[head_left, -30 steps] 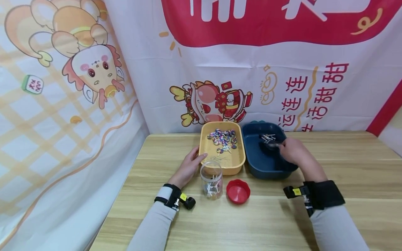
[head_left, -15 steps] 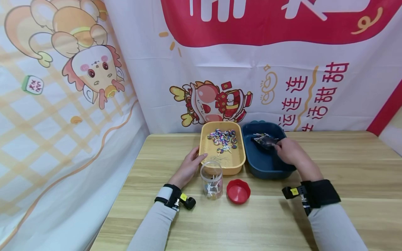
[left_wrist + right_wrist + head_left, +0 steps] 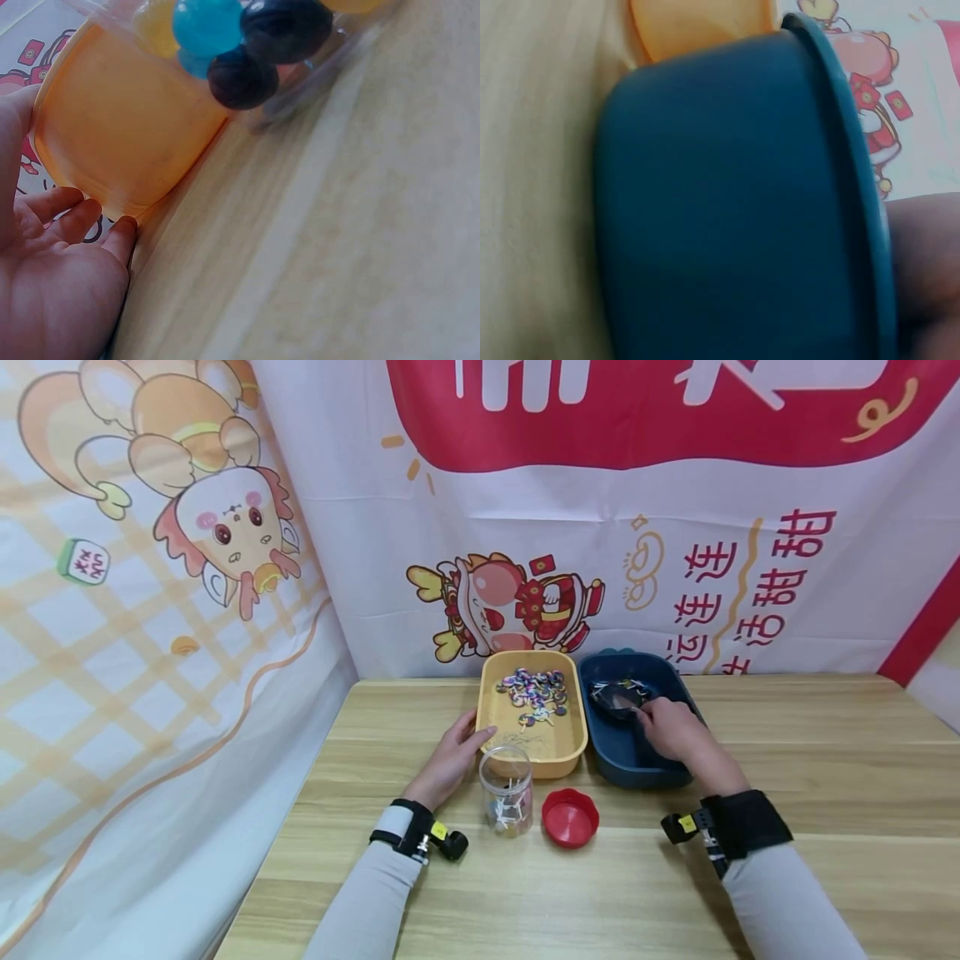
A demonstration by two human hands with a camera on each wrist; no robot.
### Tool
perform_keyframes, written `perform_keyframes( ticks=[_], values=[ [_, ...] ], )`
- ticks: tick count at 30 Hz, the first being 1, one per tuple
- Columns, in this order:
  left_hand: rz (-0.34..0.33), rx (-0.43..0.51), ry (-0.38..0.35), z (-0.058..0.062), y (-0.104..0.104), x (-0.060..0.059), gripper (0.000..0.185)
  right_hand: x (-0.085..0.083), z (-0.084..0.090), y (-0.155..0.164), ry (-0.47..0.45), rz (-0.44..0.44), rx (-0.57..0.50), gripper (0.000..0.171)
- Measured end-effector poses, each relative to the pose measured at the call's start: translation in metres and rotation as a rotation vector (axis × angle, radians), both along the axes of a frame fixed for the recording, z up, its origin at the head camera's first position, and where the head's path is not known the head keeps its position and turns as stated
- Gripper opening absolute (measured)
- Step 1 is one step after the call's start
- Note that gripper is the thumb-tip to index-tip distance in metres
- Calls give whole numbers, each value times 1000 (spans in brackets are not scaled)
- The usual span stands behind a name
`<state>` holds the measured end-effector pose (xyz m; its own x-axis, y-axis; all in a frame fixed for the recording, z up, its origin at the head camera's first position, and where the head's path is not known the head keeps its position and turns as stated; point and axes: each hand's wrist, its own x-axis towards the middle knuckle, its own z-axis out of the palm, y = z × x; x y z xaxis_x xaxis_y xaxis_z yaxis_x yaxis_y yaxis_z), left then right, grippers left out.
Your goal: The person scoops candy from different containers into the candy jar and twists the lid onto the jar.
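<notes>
Has shifted leftward since the earlier frame with the dark rounded scoop (image 3: 618, 699), grasped by its handle in the right grip (image 3: 673, 730), inside the deep navy-blue plastic basin (image 3: 641, 776) right of centre, near thin white sticks (image 3: 635, 683). At centre, with the left grip (image 3: 452, 753), holds the edge of the shallow yellow plastic basin (image 3: 552, 748), bearing multicoloured swirl lollipops (image 3: 533, 688). Toward lower centre, on the wood-grain table (image 3: 600, 902): clear cylindrical jar (image 3: 507, 795) of glossy round candies (image 3: 208, 24), just left of the small red scalloped dish (image 3: 570, 820).

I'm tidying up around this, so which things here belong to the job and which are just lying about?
Probably the job's: spoon, blue tub, yellow tub, lollipops, clear jar, maybe the red dish.

Apparently just around: printed cloth, black wrist straps.
</notes>
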<state>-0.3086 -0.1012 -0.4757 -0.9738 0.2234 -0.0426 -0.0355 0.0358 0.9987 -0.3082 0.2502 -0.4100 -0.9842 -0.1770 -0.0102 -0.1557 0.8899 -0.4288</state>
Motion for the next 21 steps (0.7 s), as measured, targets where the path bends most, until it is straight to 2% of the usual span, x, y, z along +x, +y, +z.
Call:
perform_keyframes(
  ticks=[13, 21],
  values=[
    [11, -12, -13, -1, -1, 0, 67, -3, -12, -7, -73, -121, -4, 36],
    [-6, -8, -7, -2, -1, -1, 66, -4, -14, -5, -90, 4, -1, 31]
  ],
)
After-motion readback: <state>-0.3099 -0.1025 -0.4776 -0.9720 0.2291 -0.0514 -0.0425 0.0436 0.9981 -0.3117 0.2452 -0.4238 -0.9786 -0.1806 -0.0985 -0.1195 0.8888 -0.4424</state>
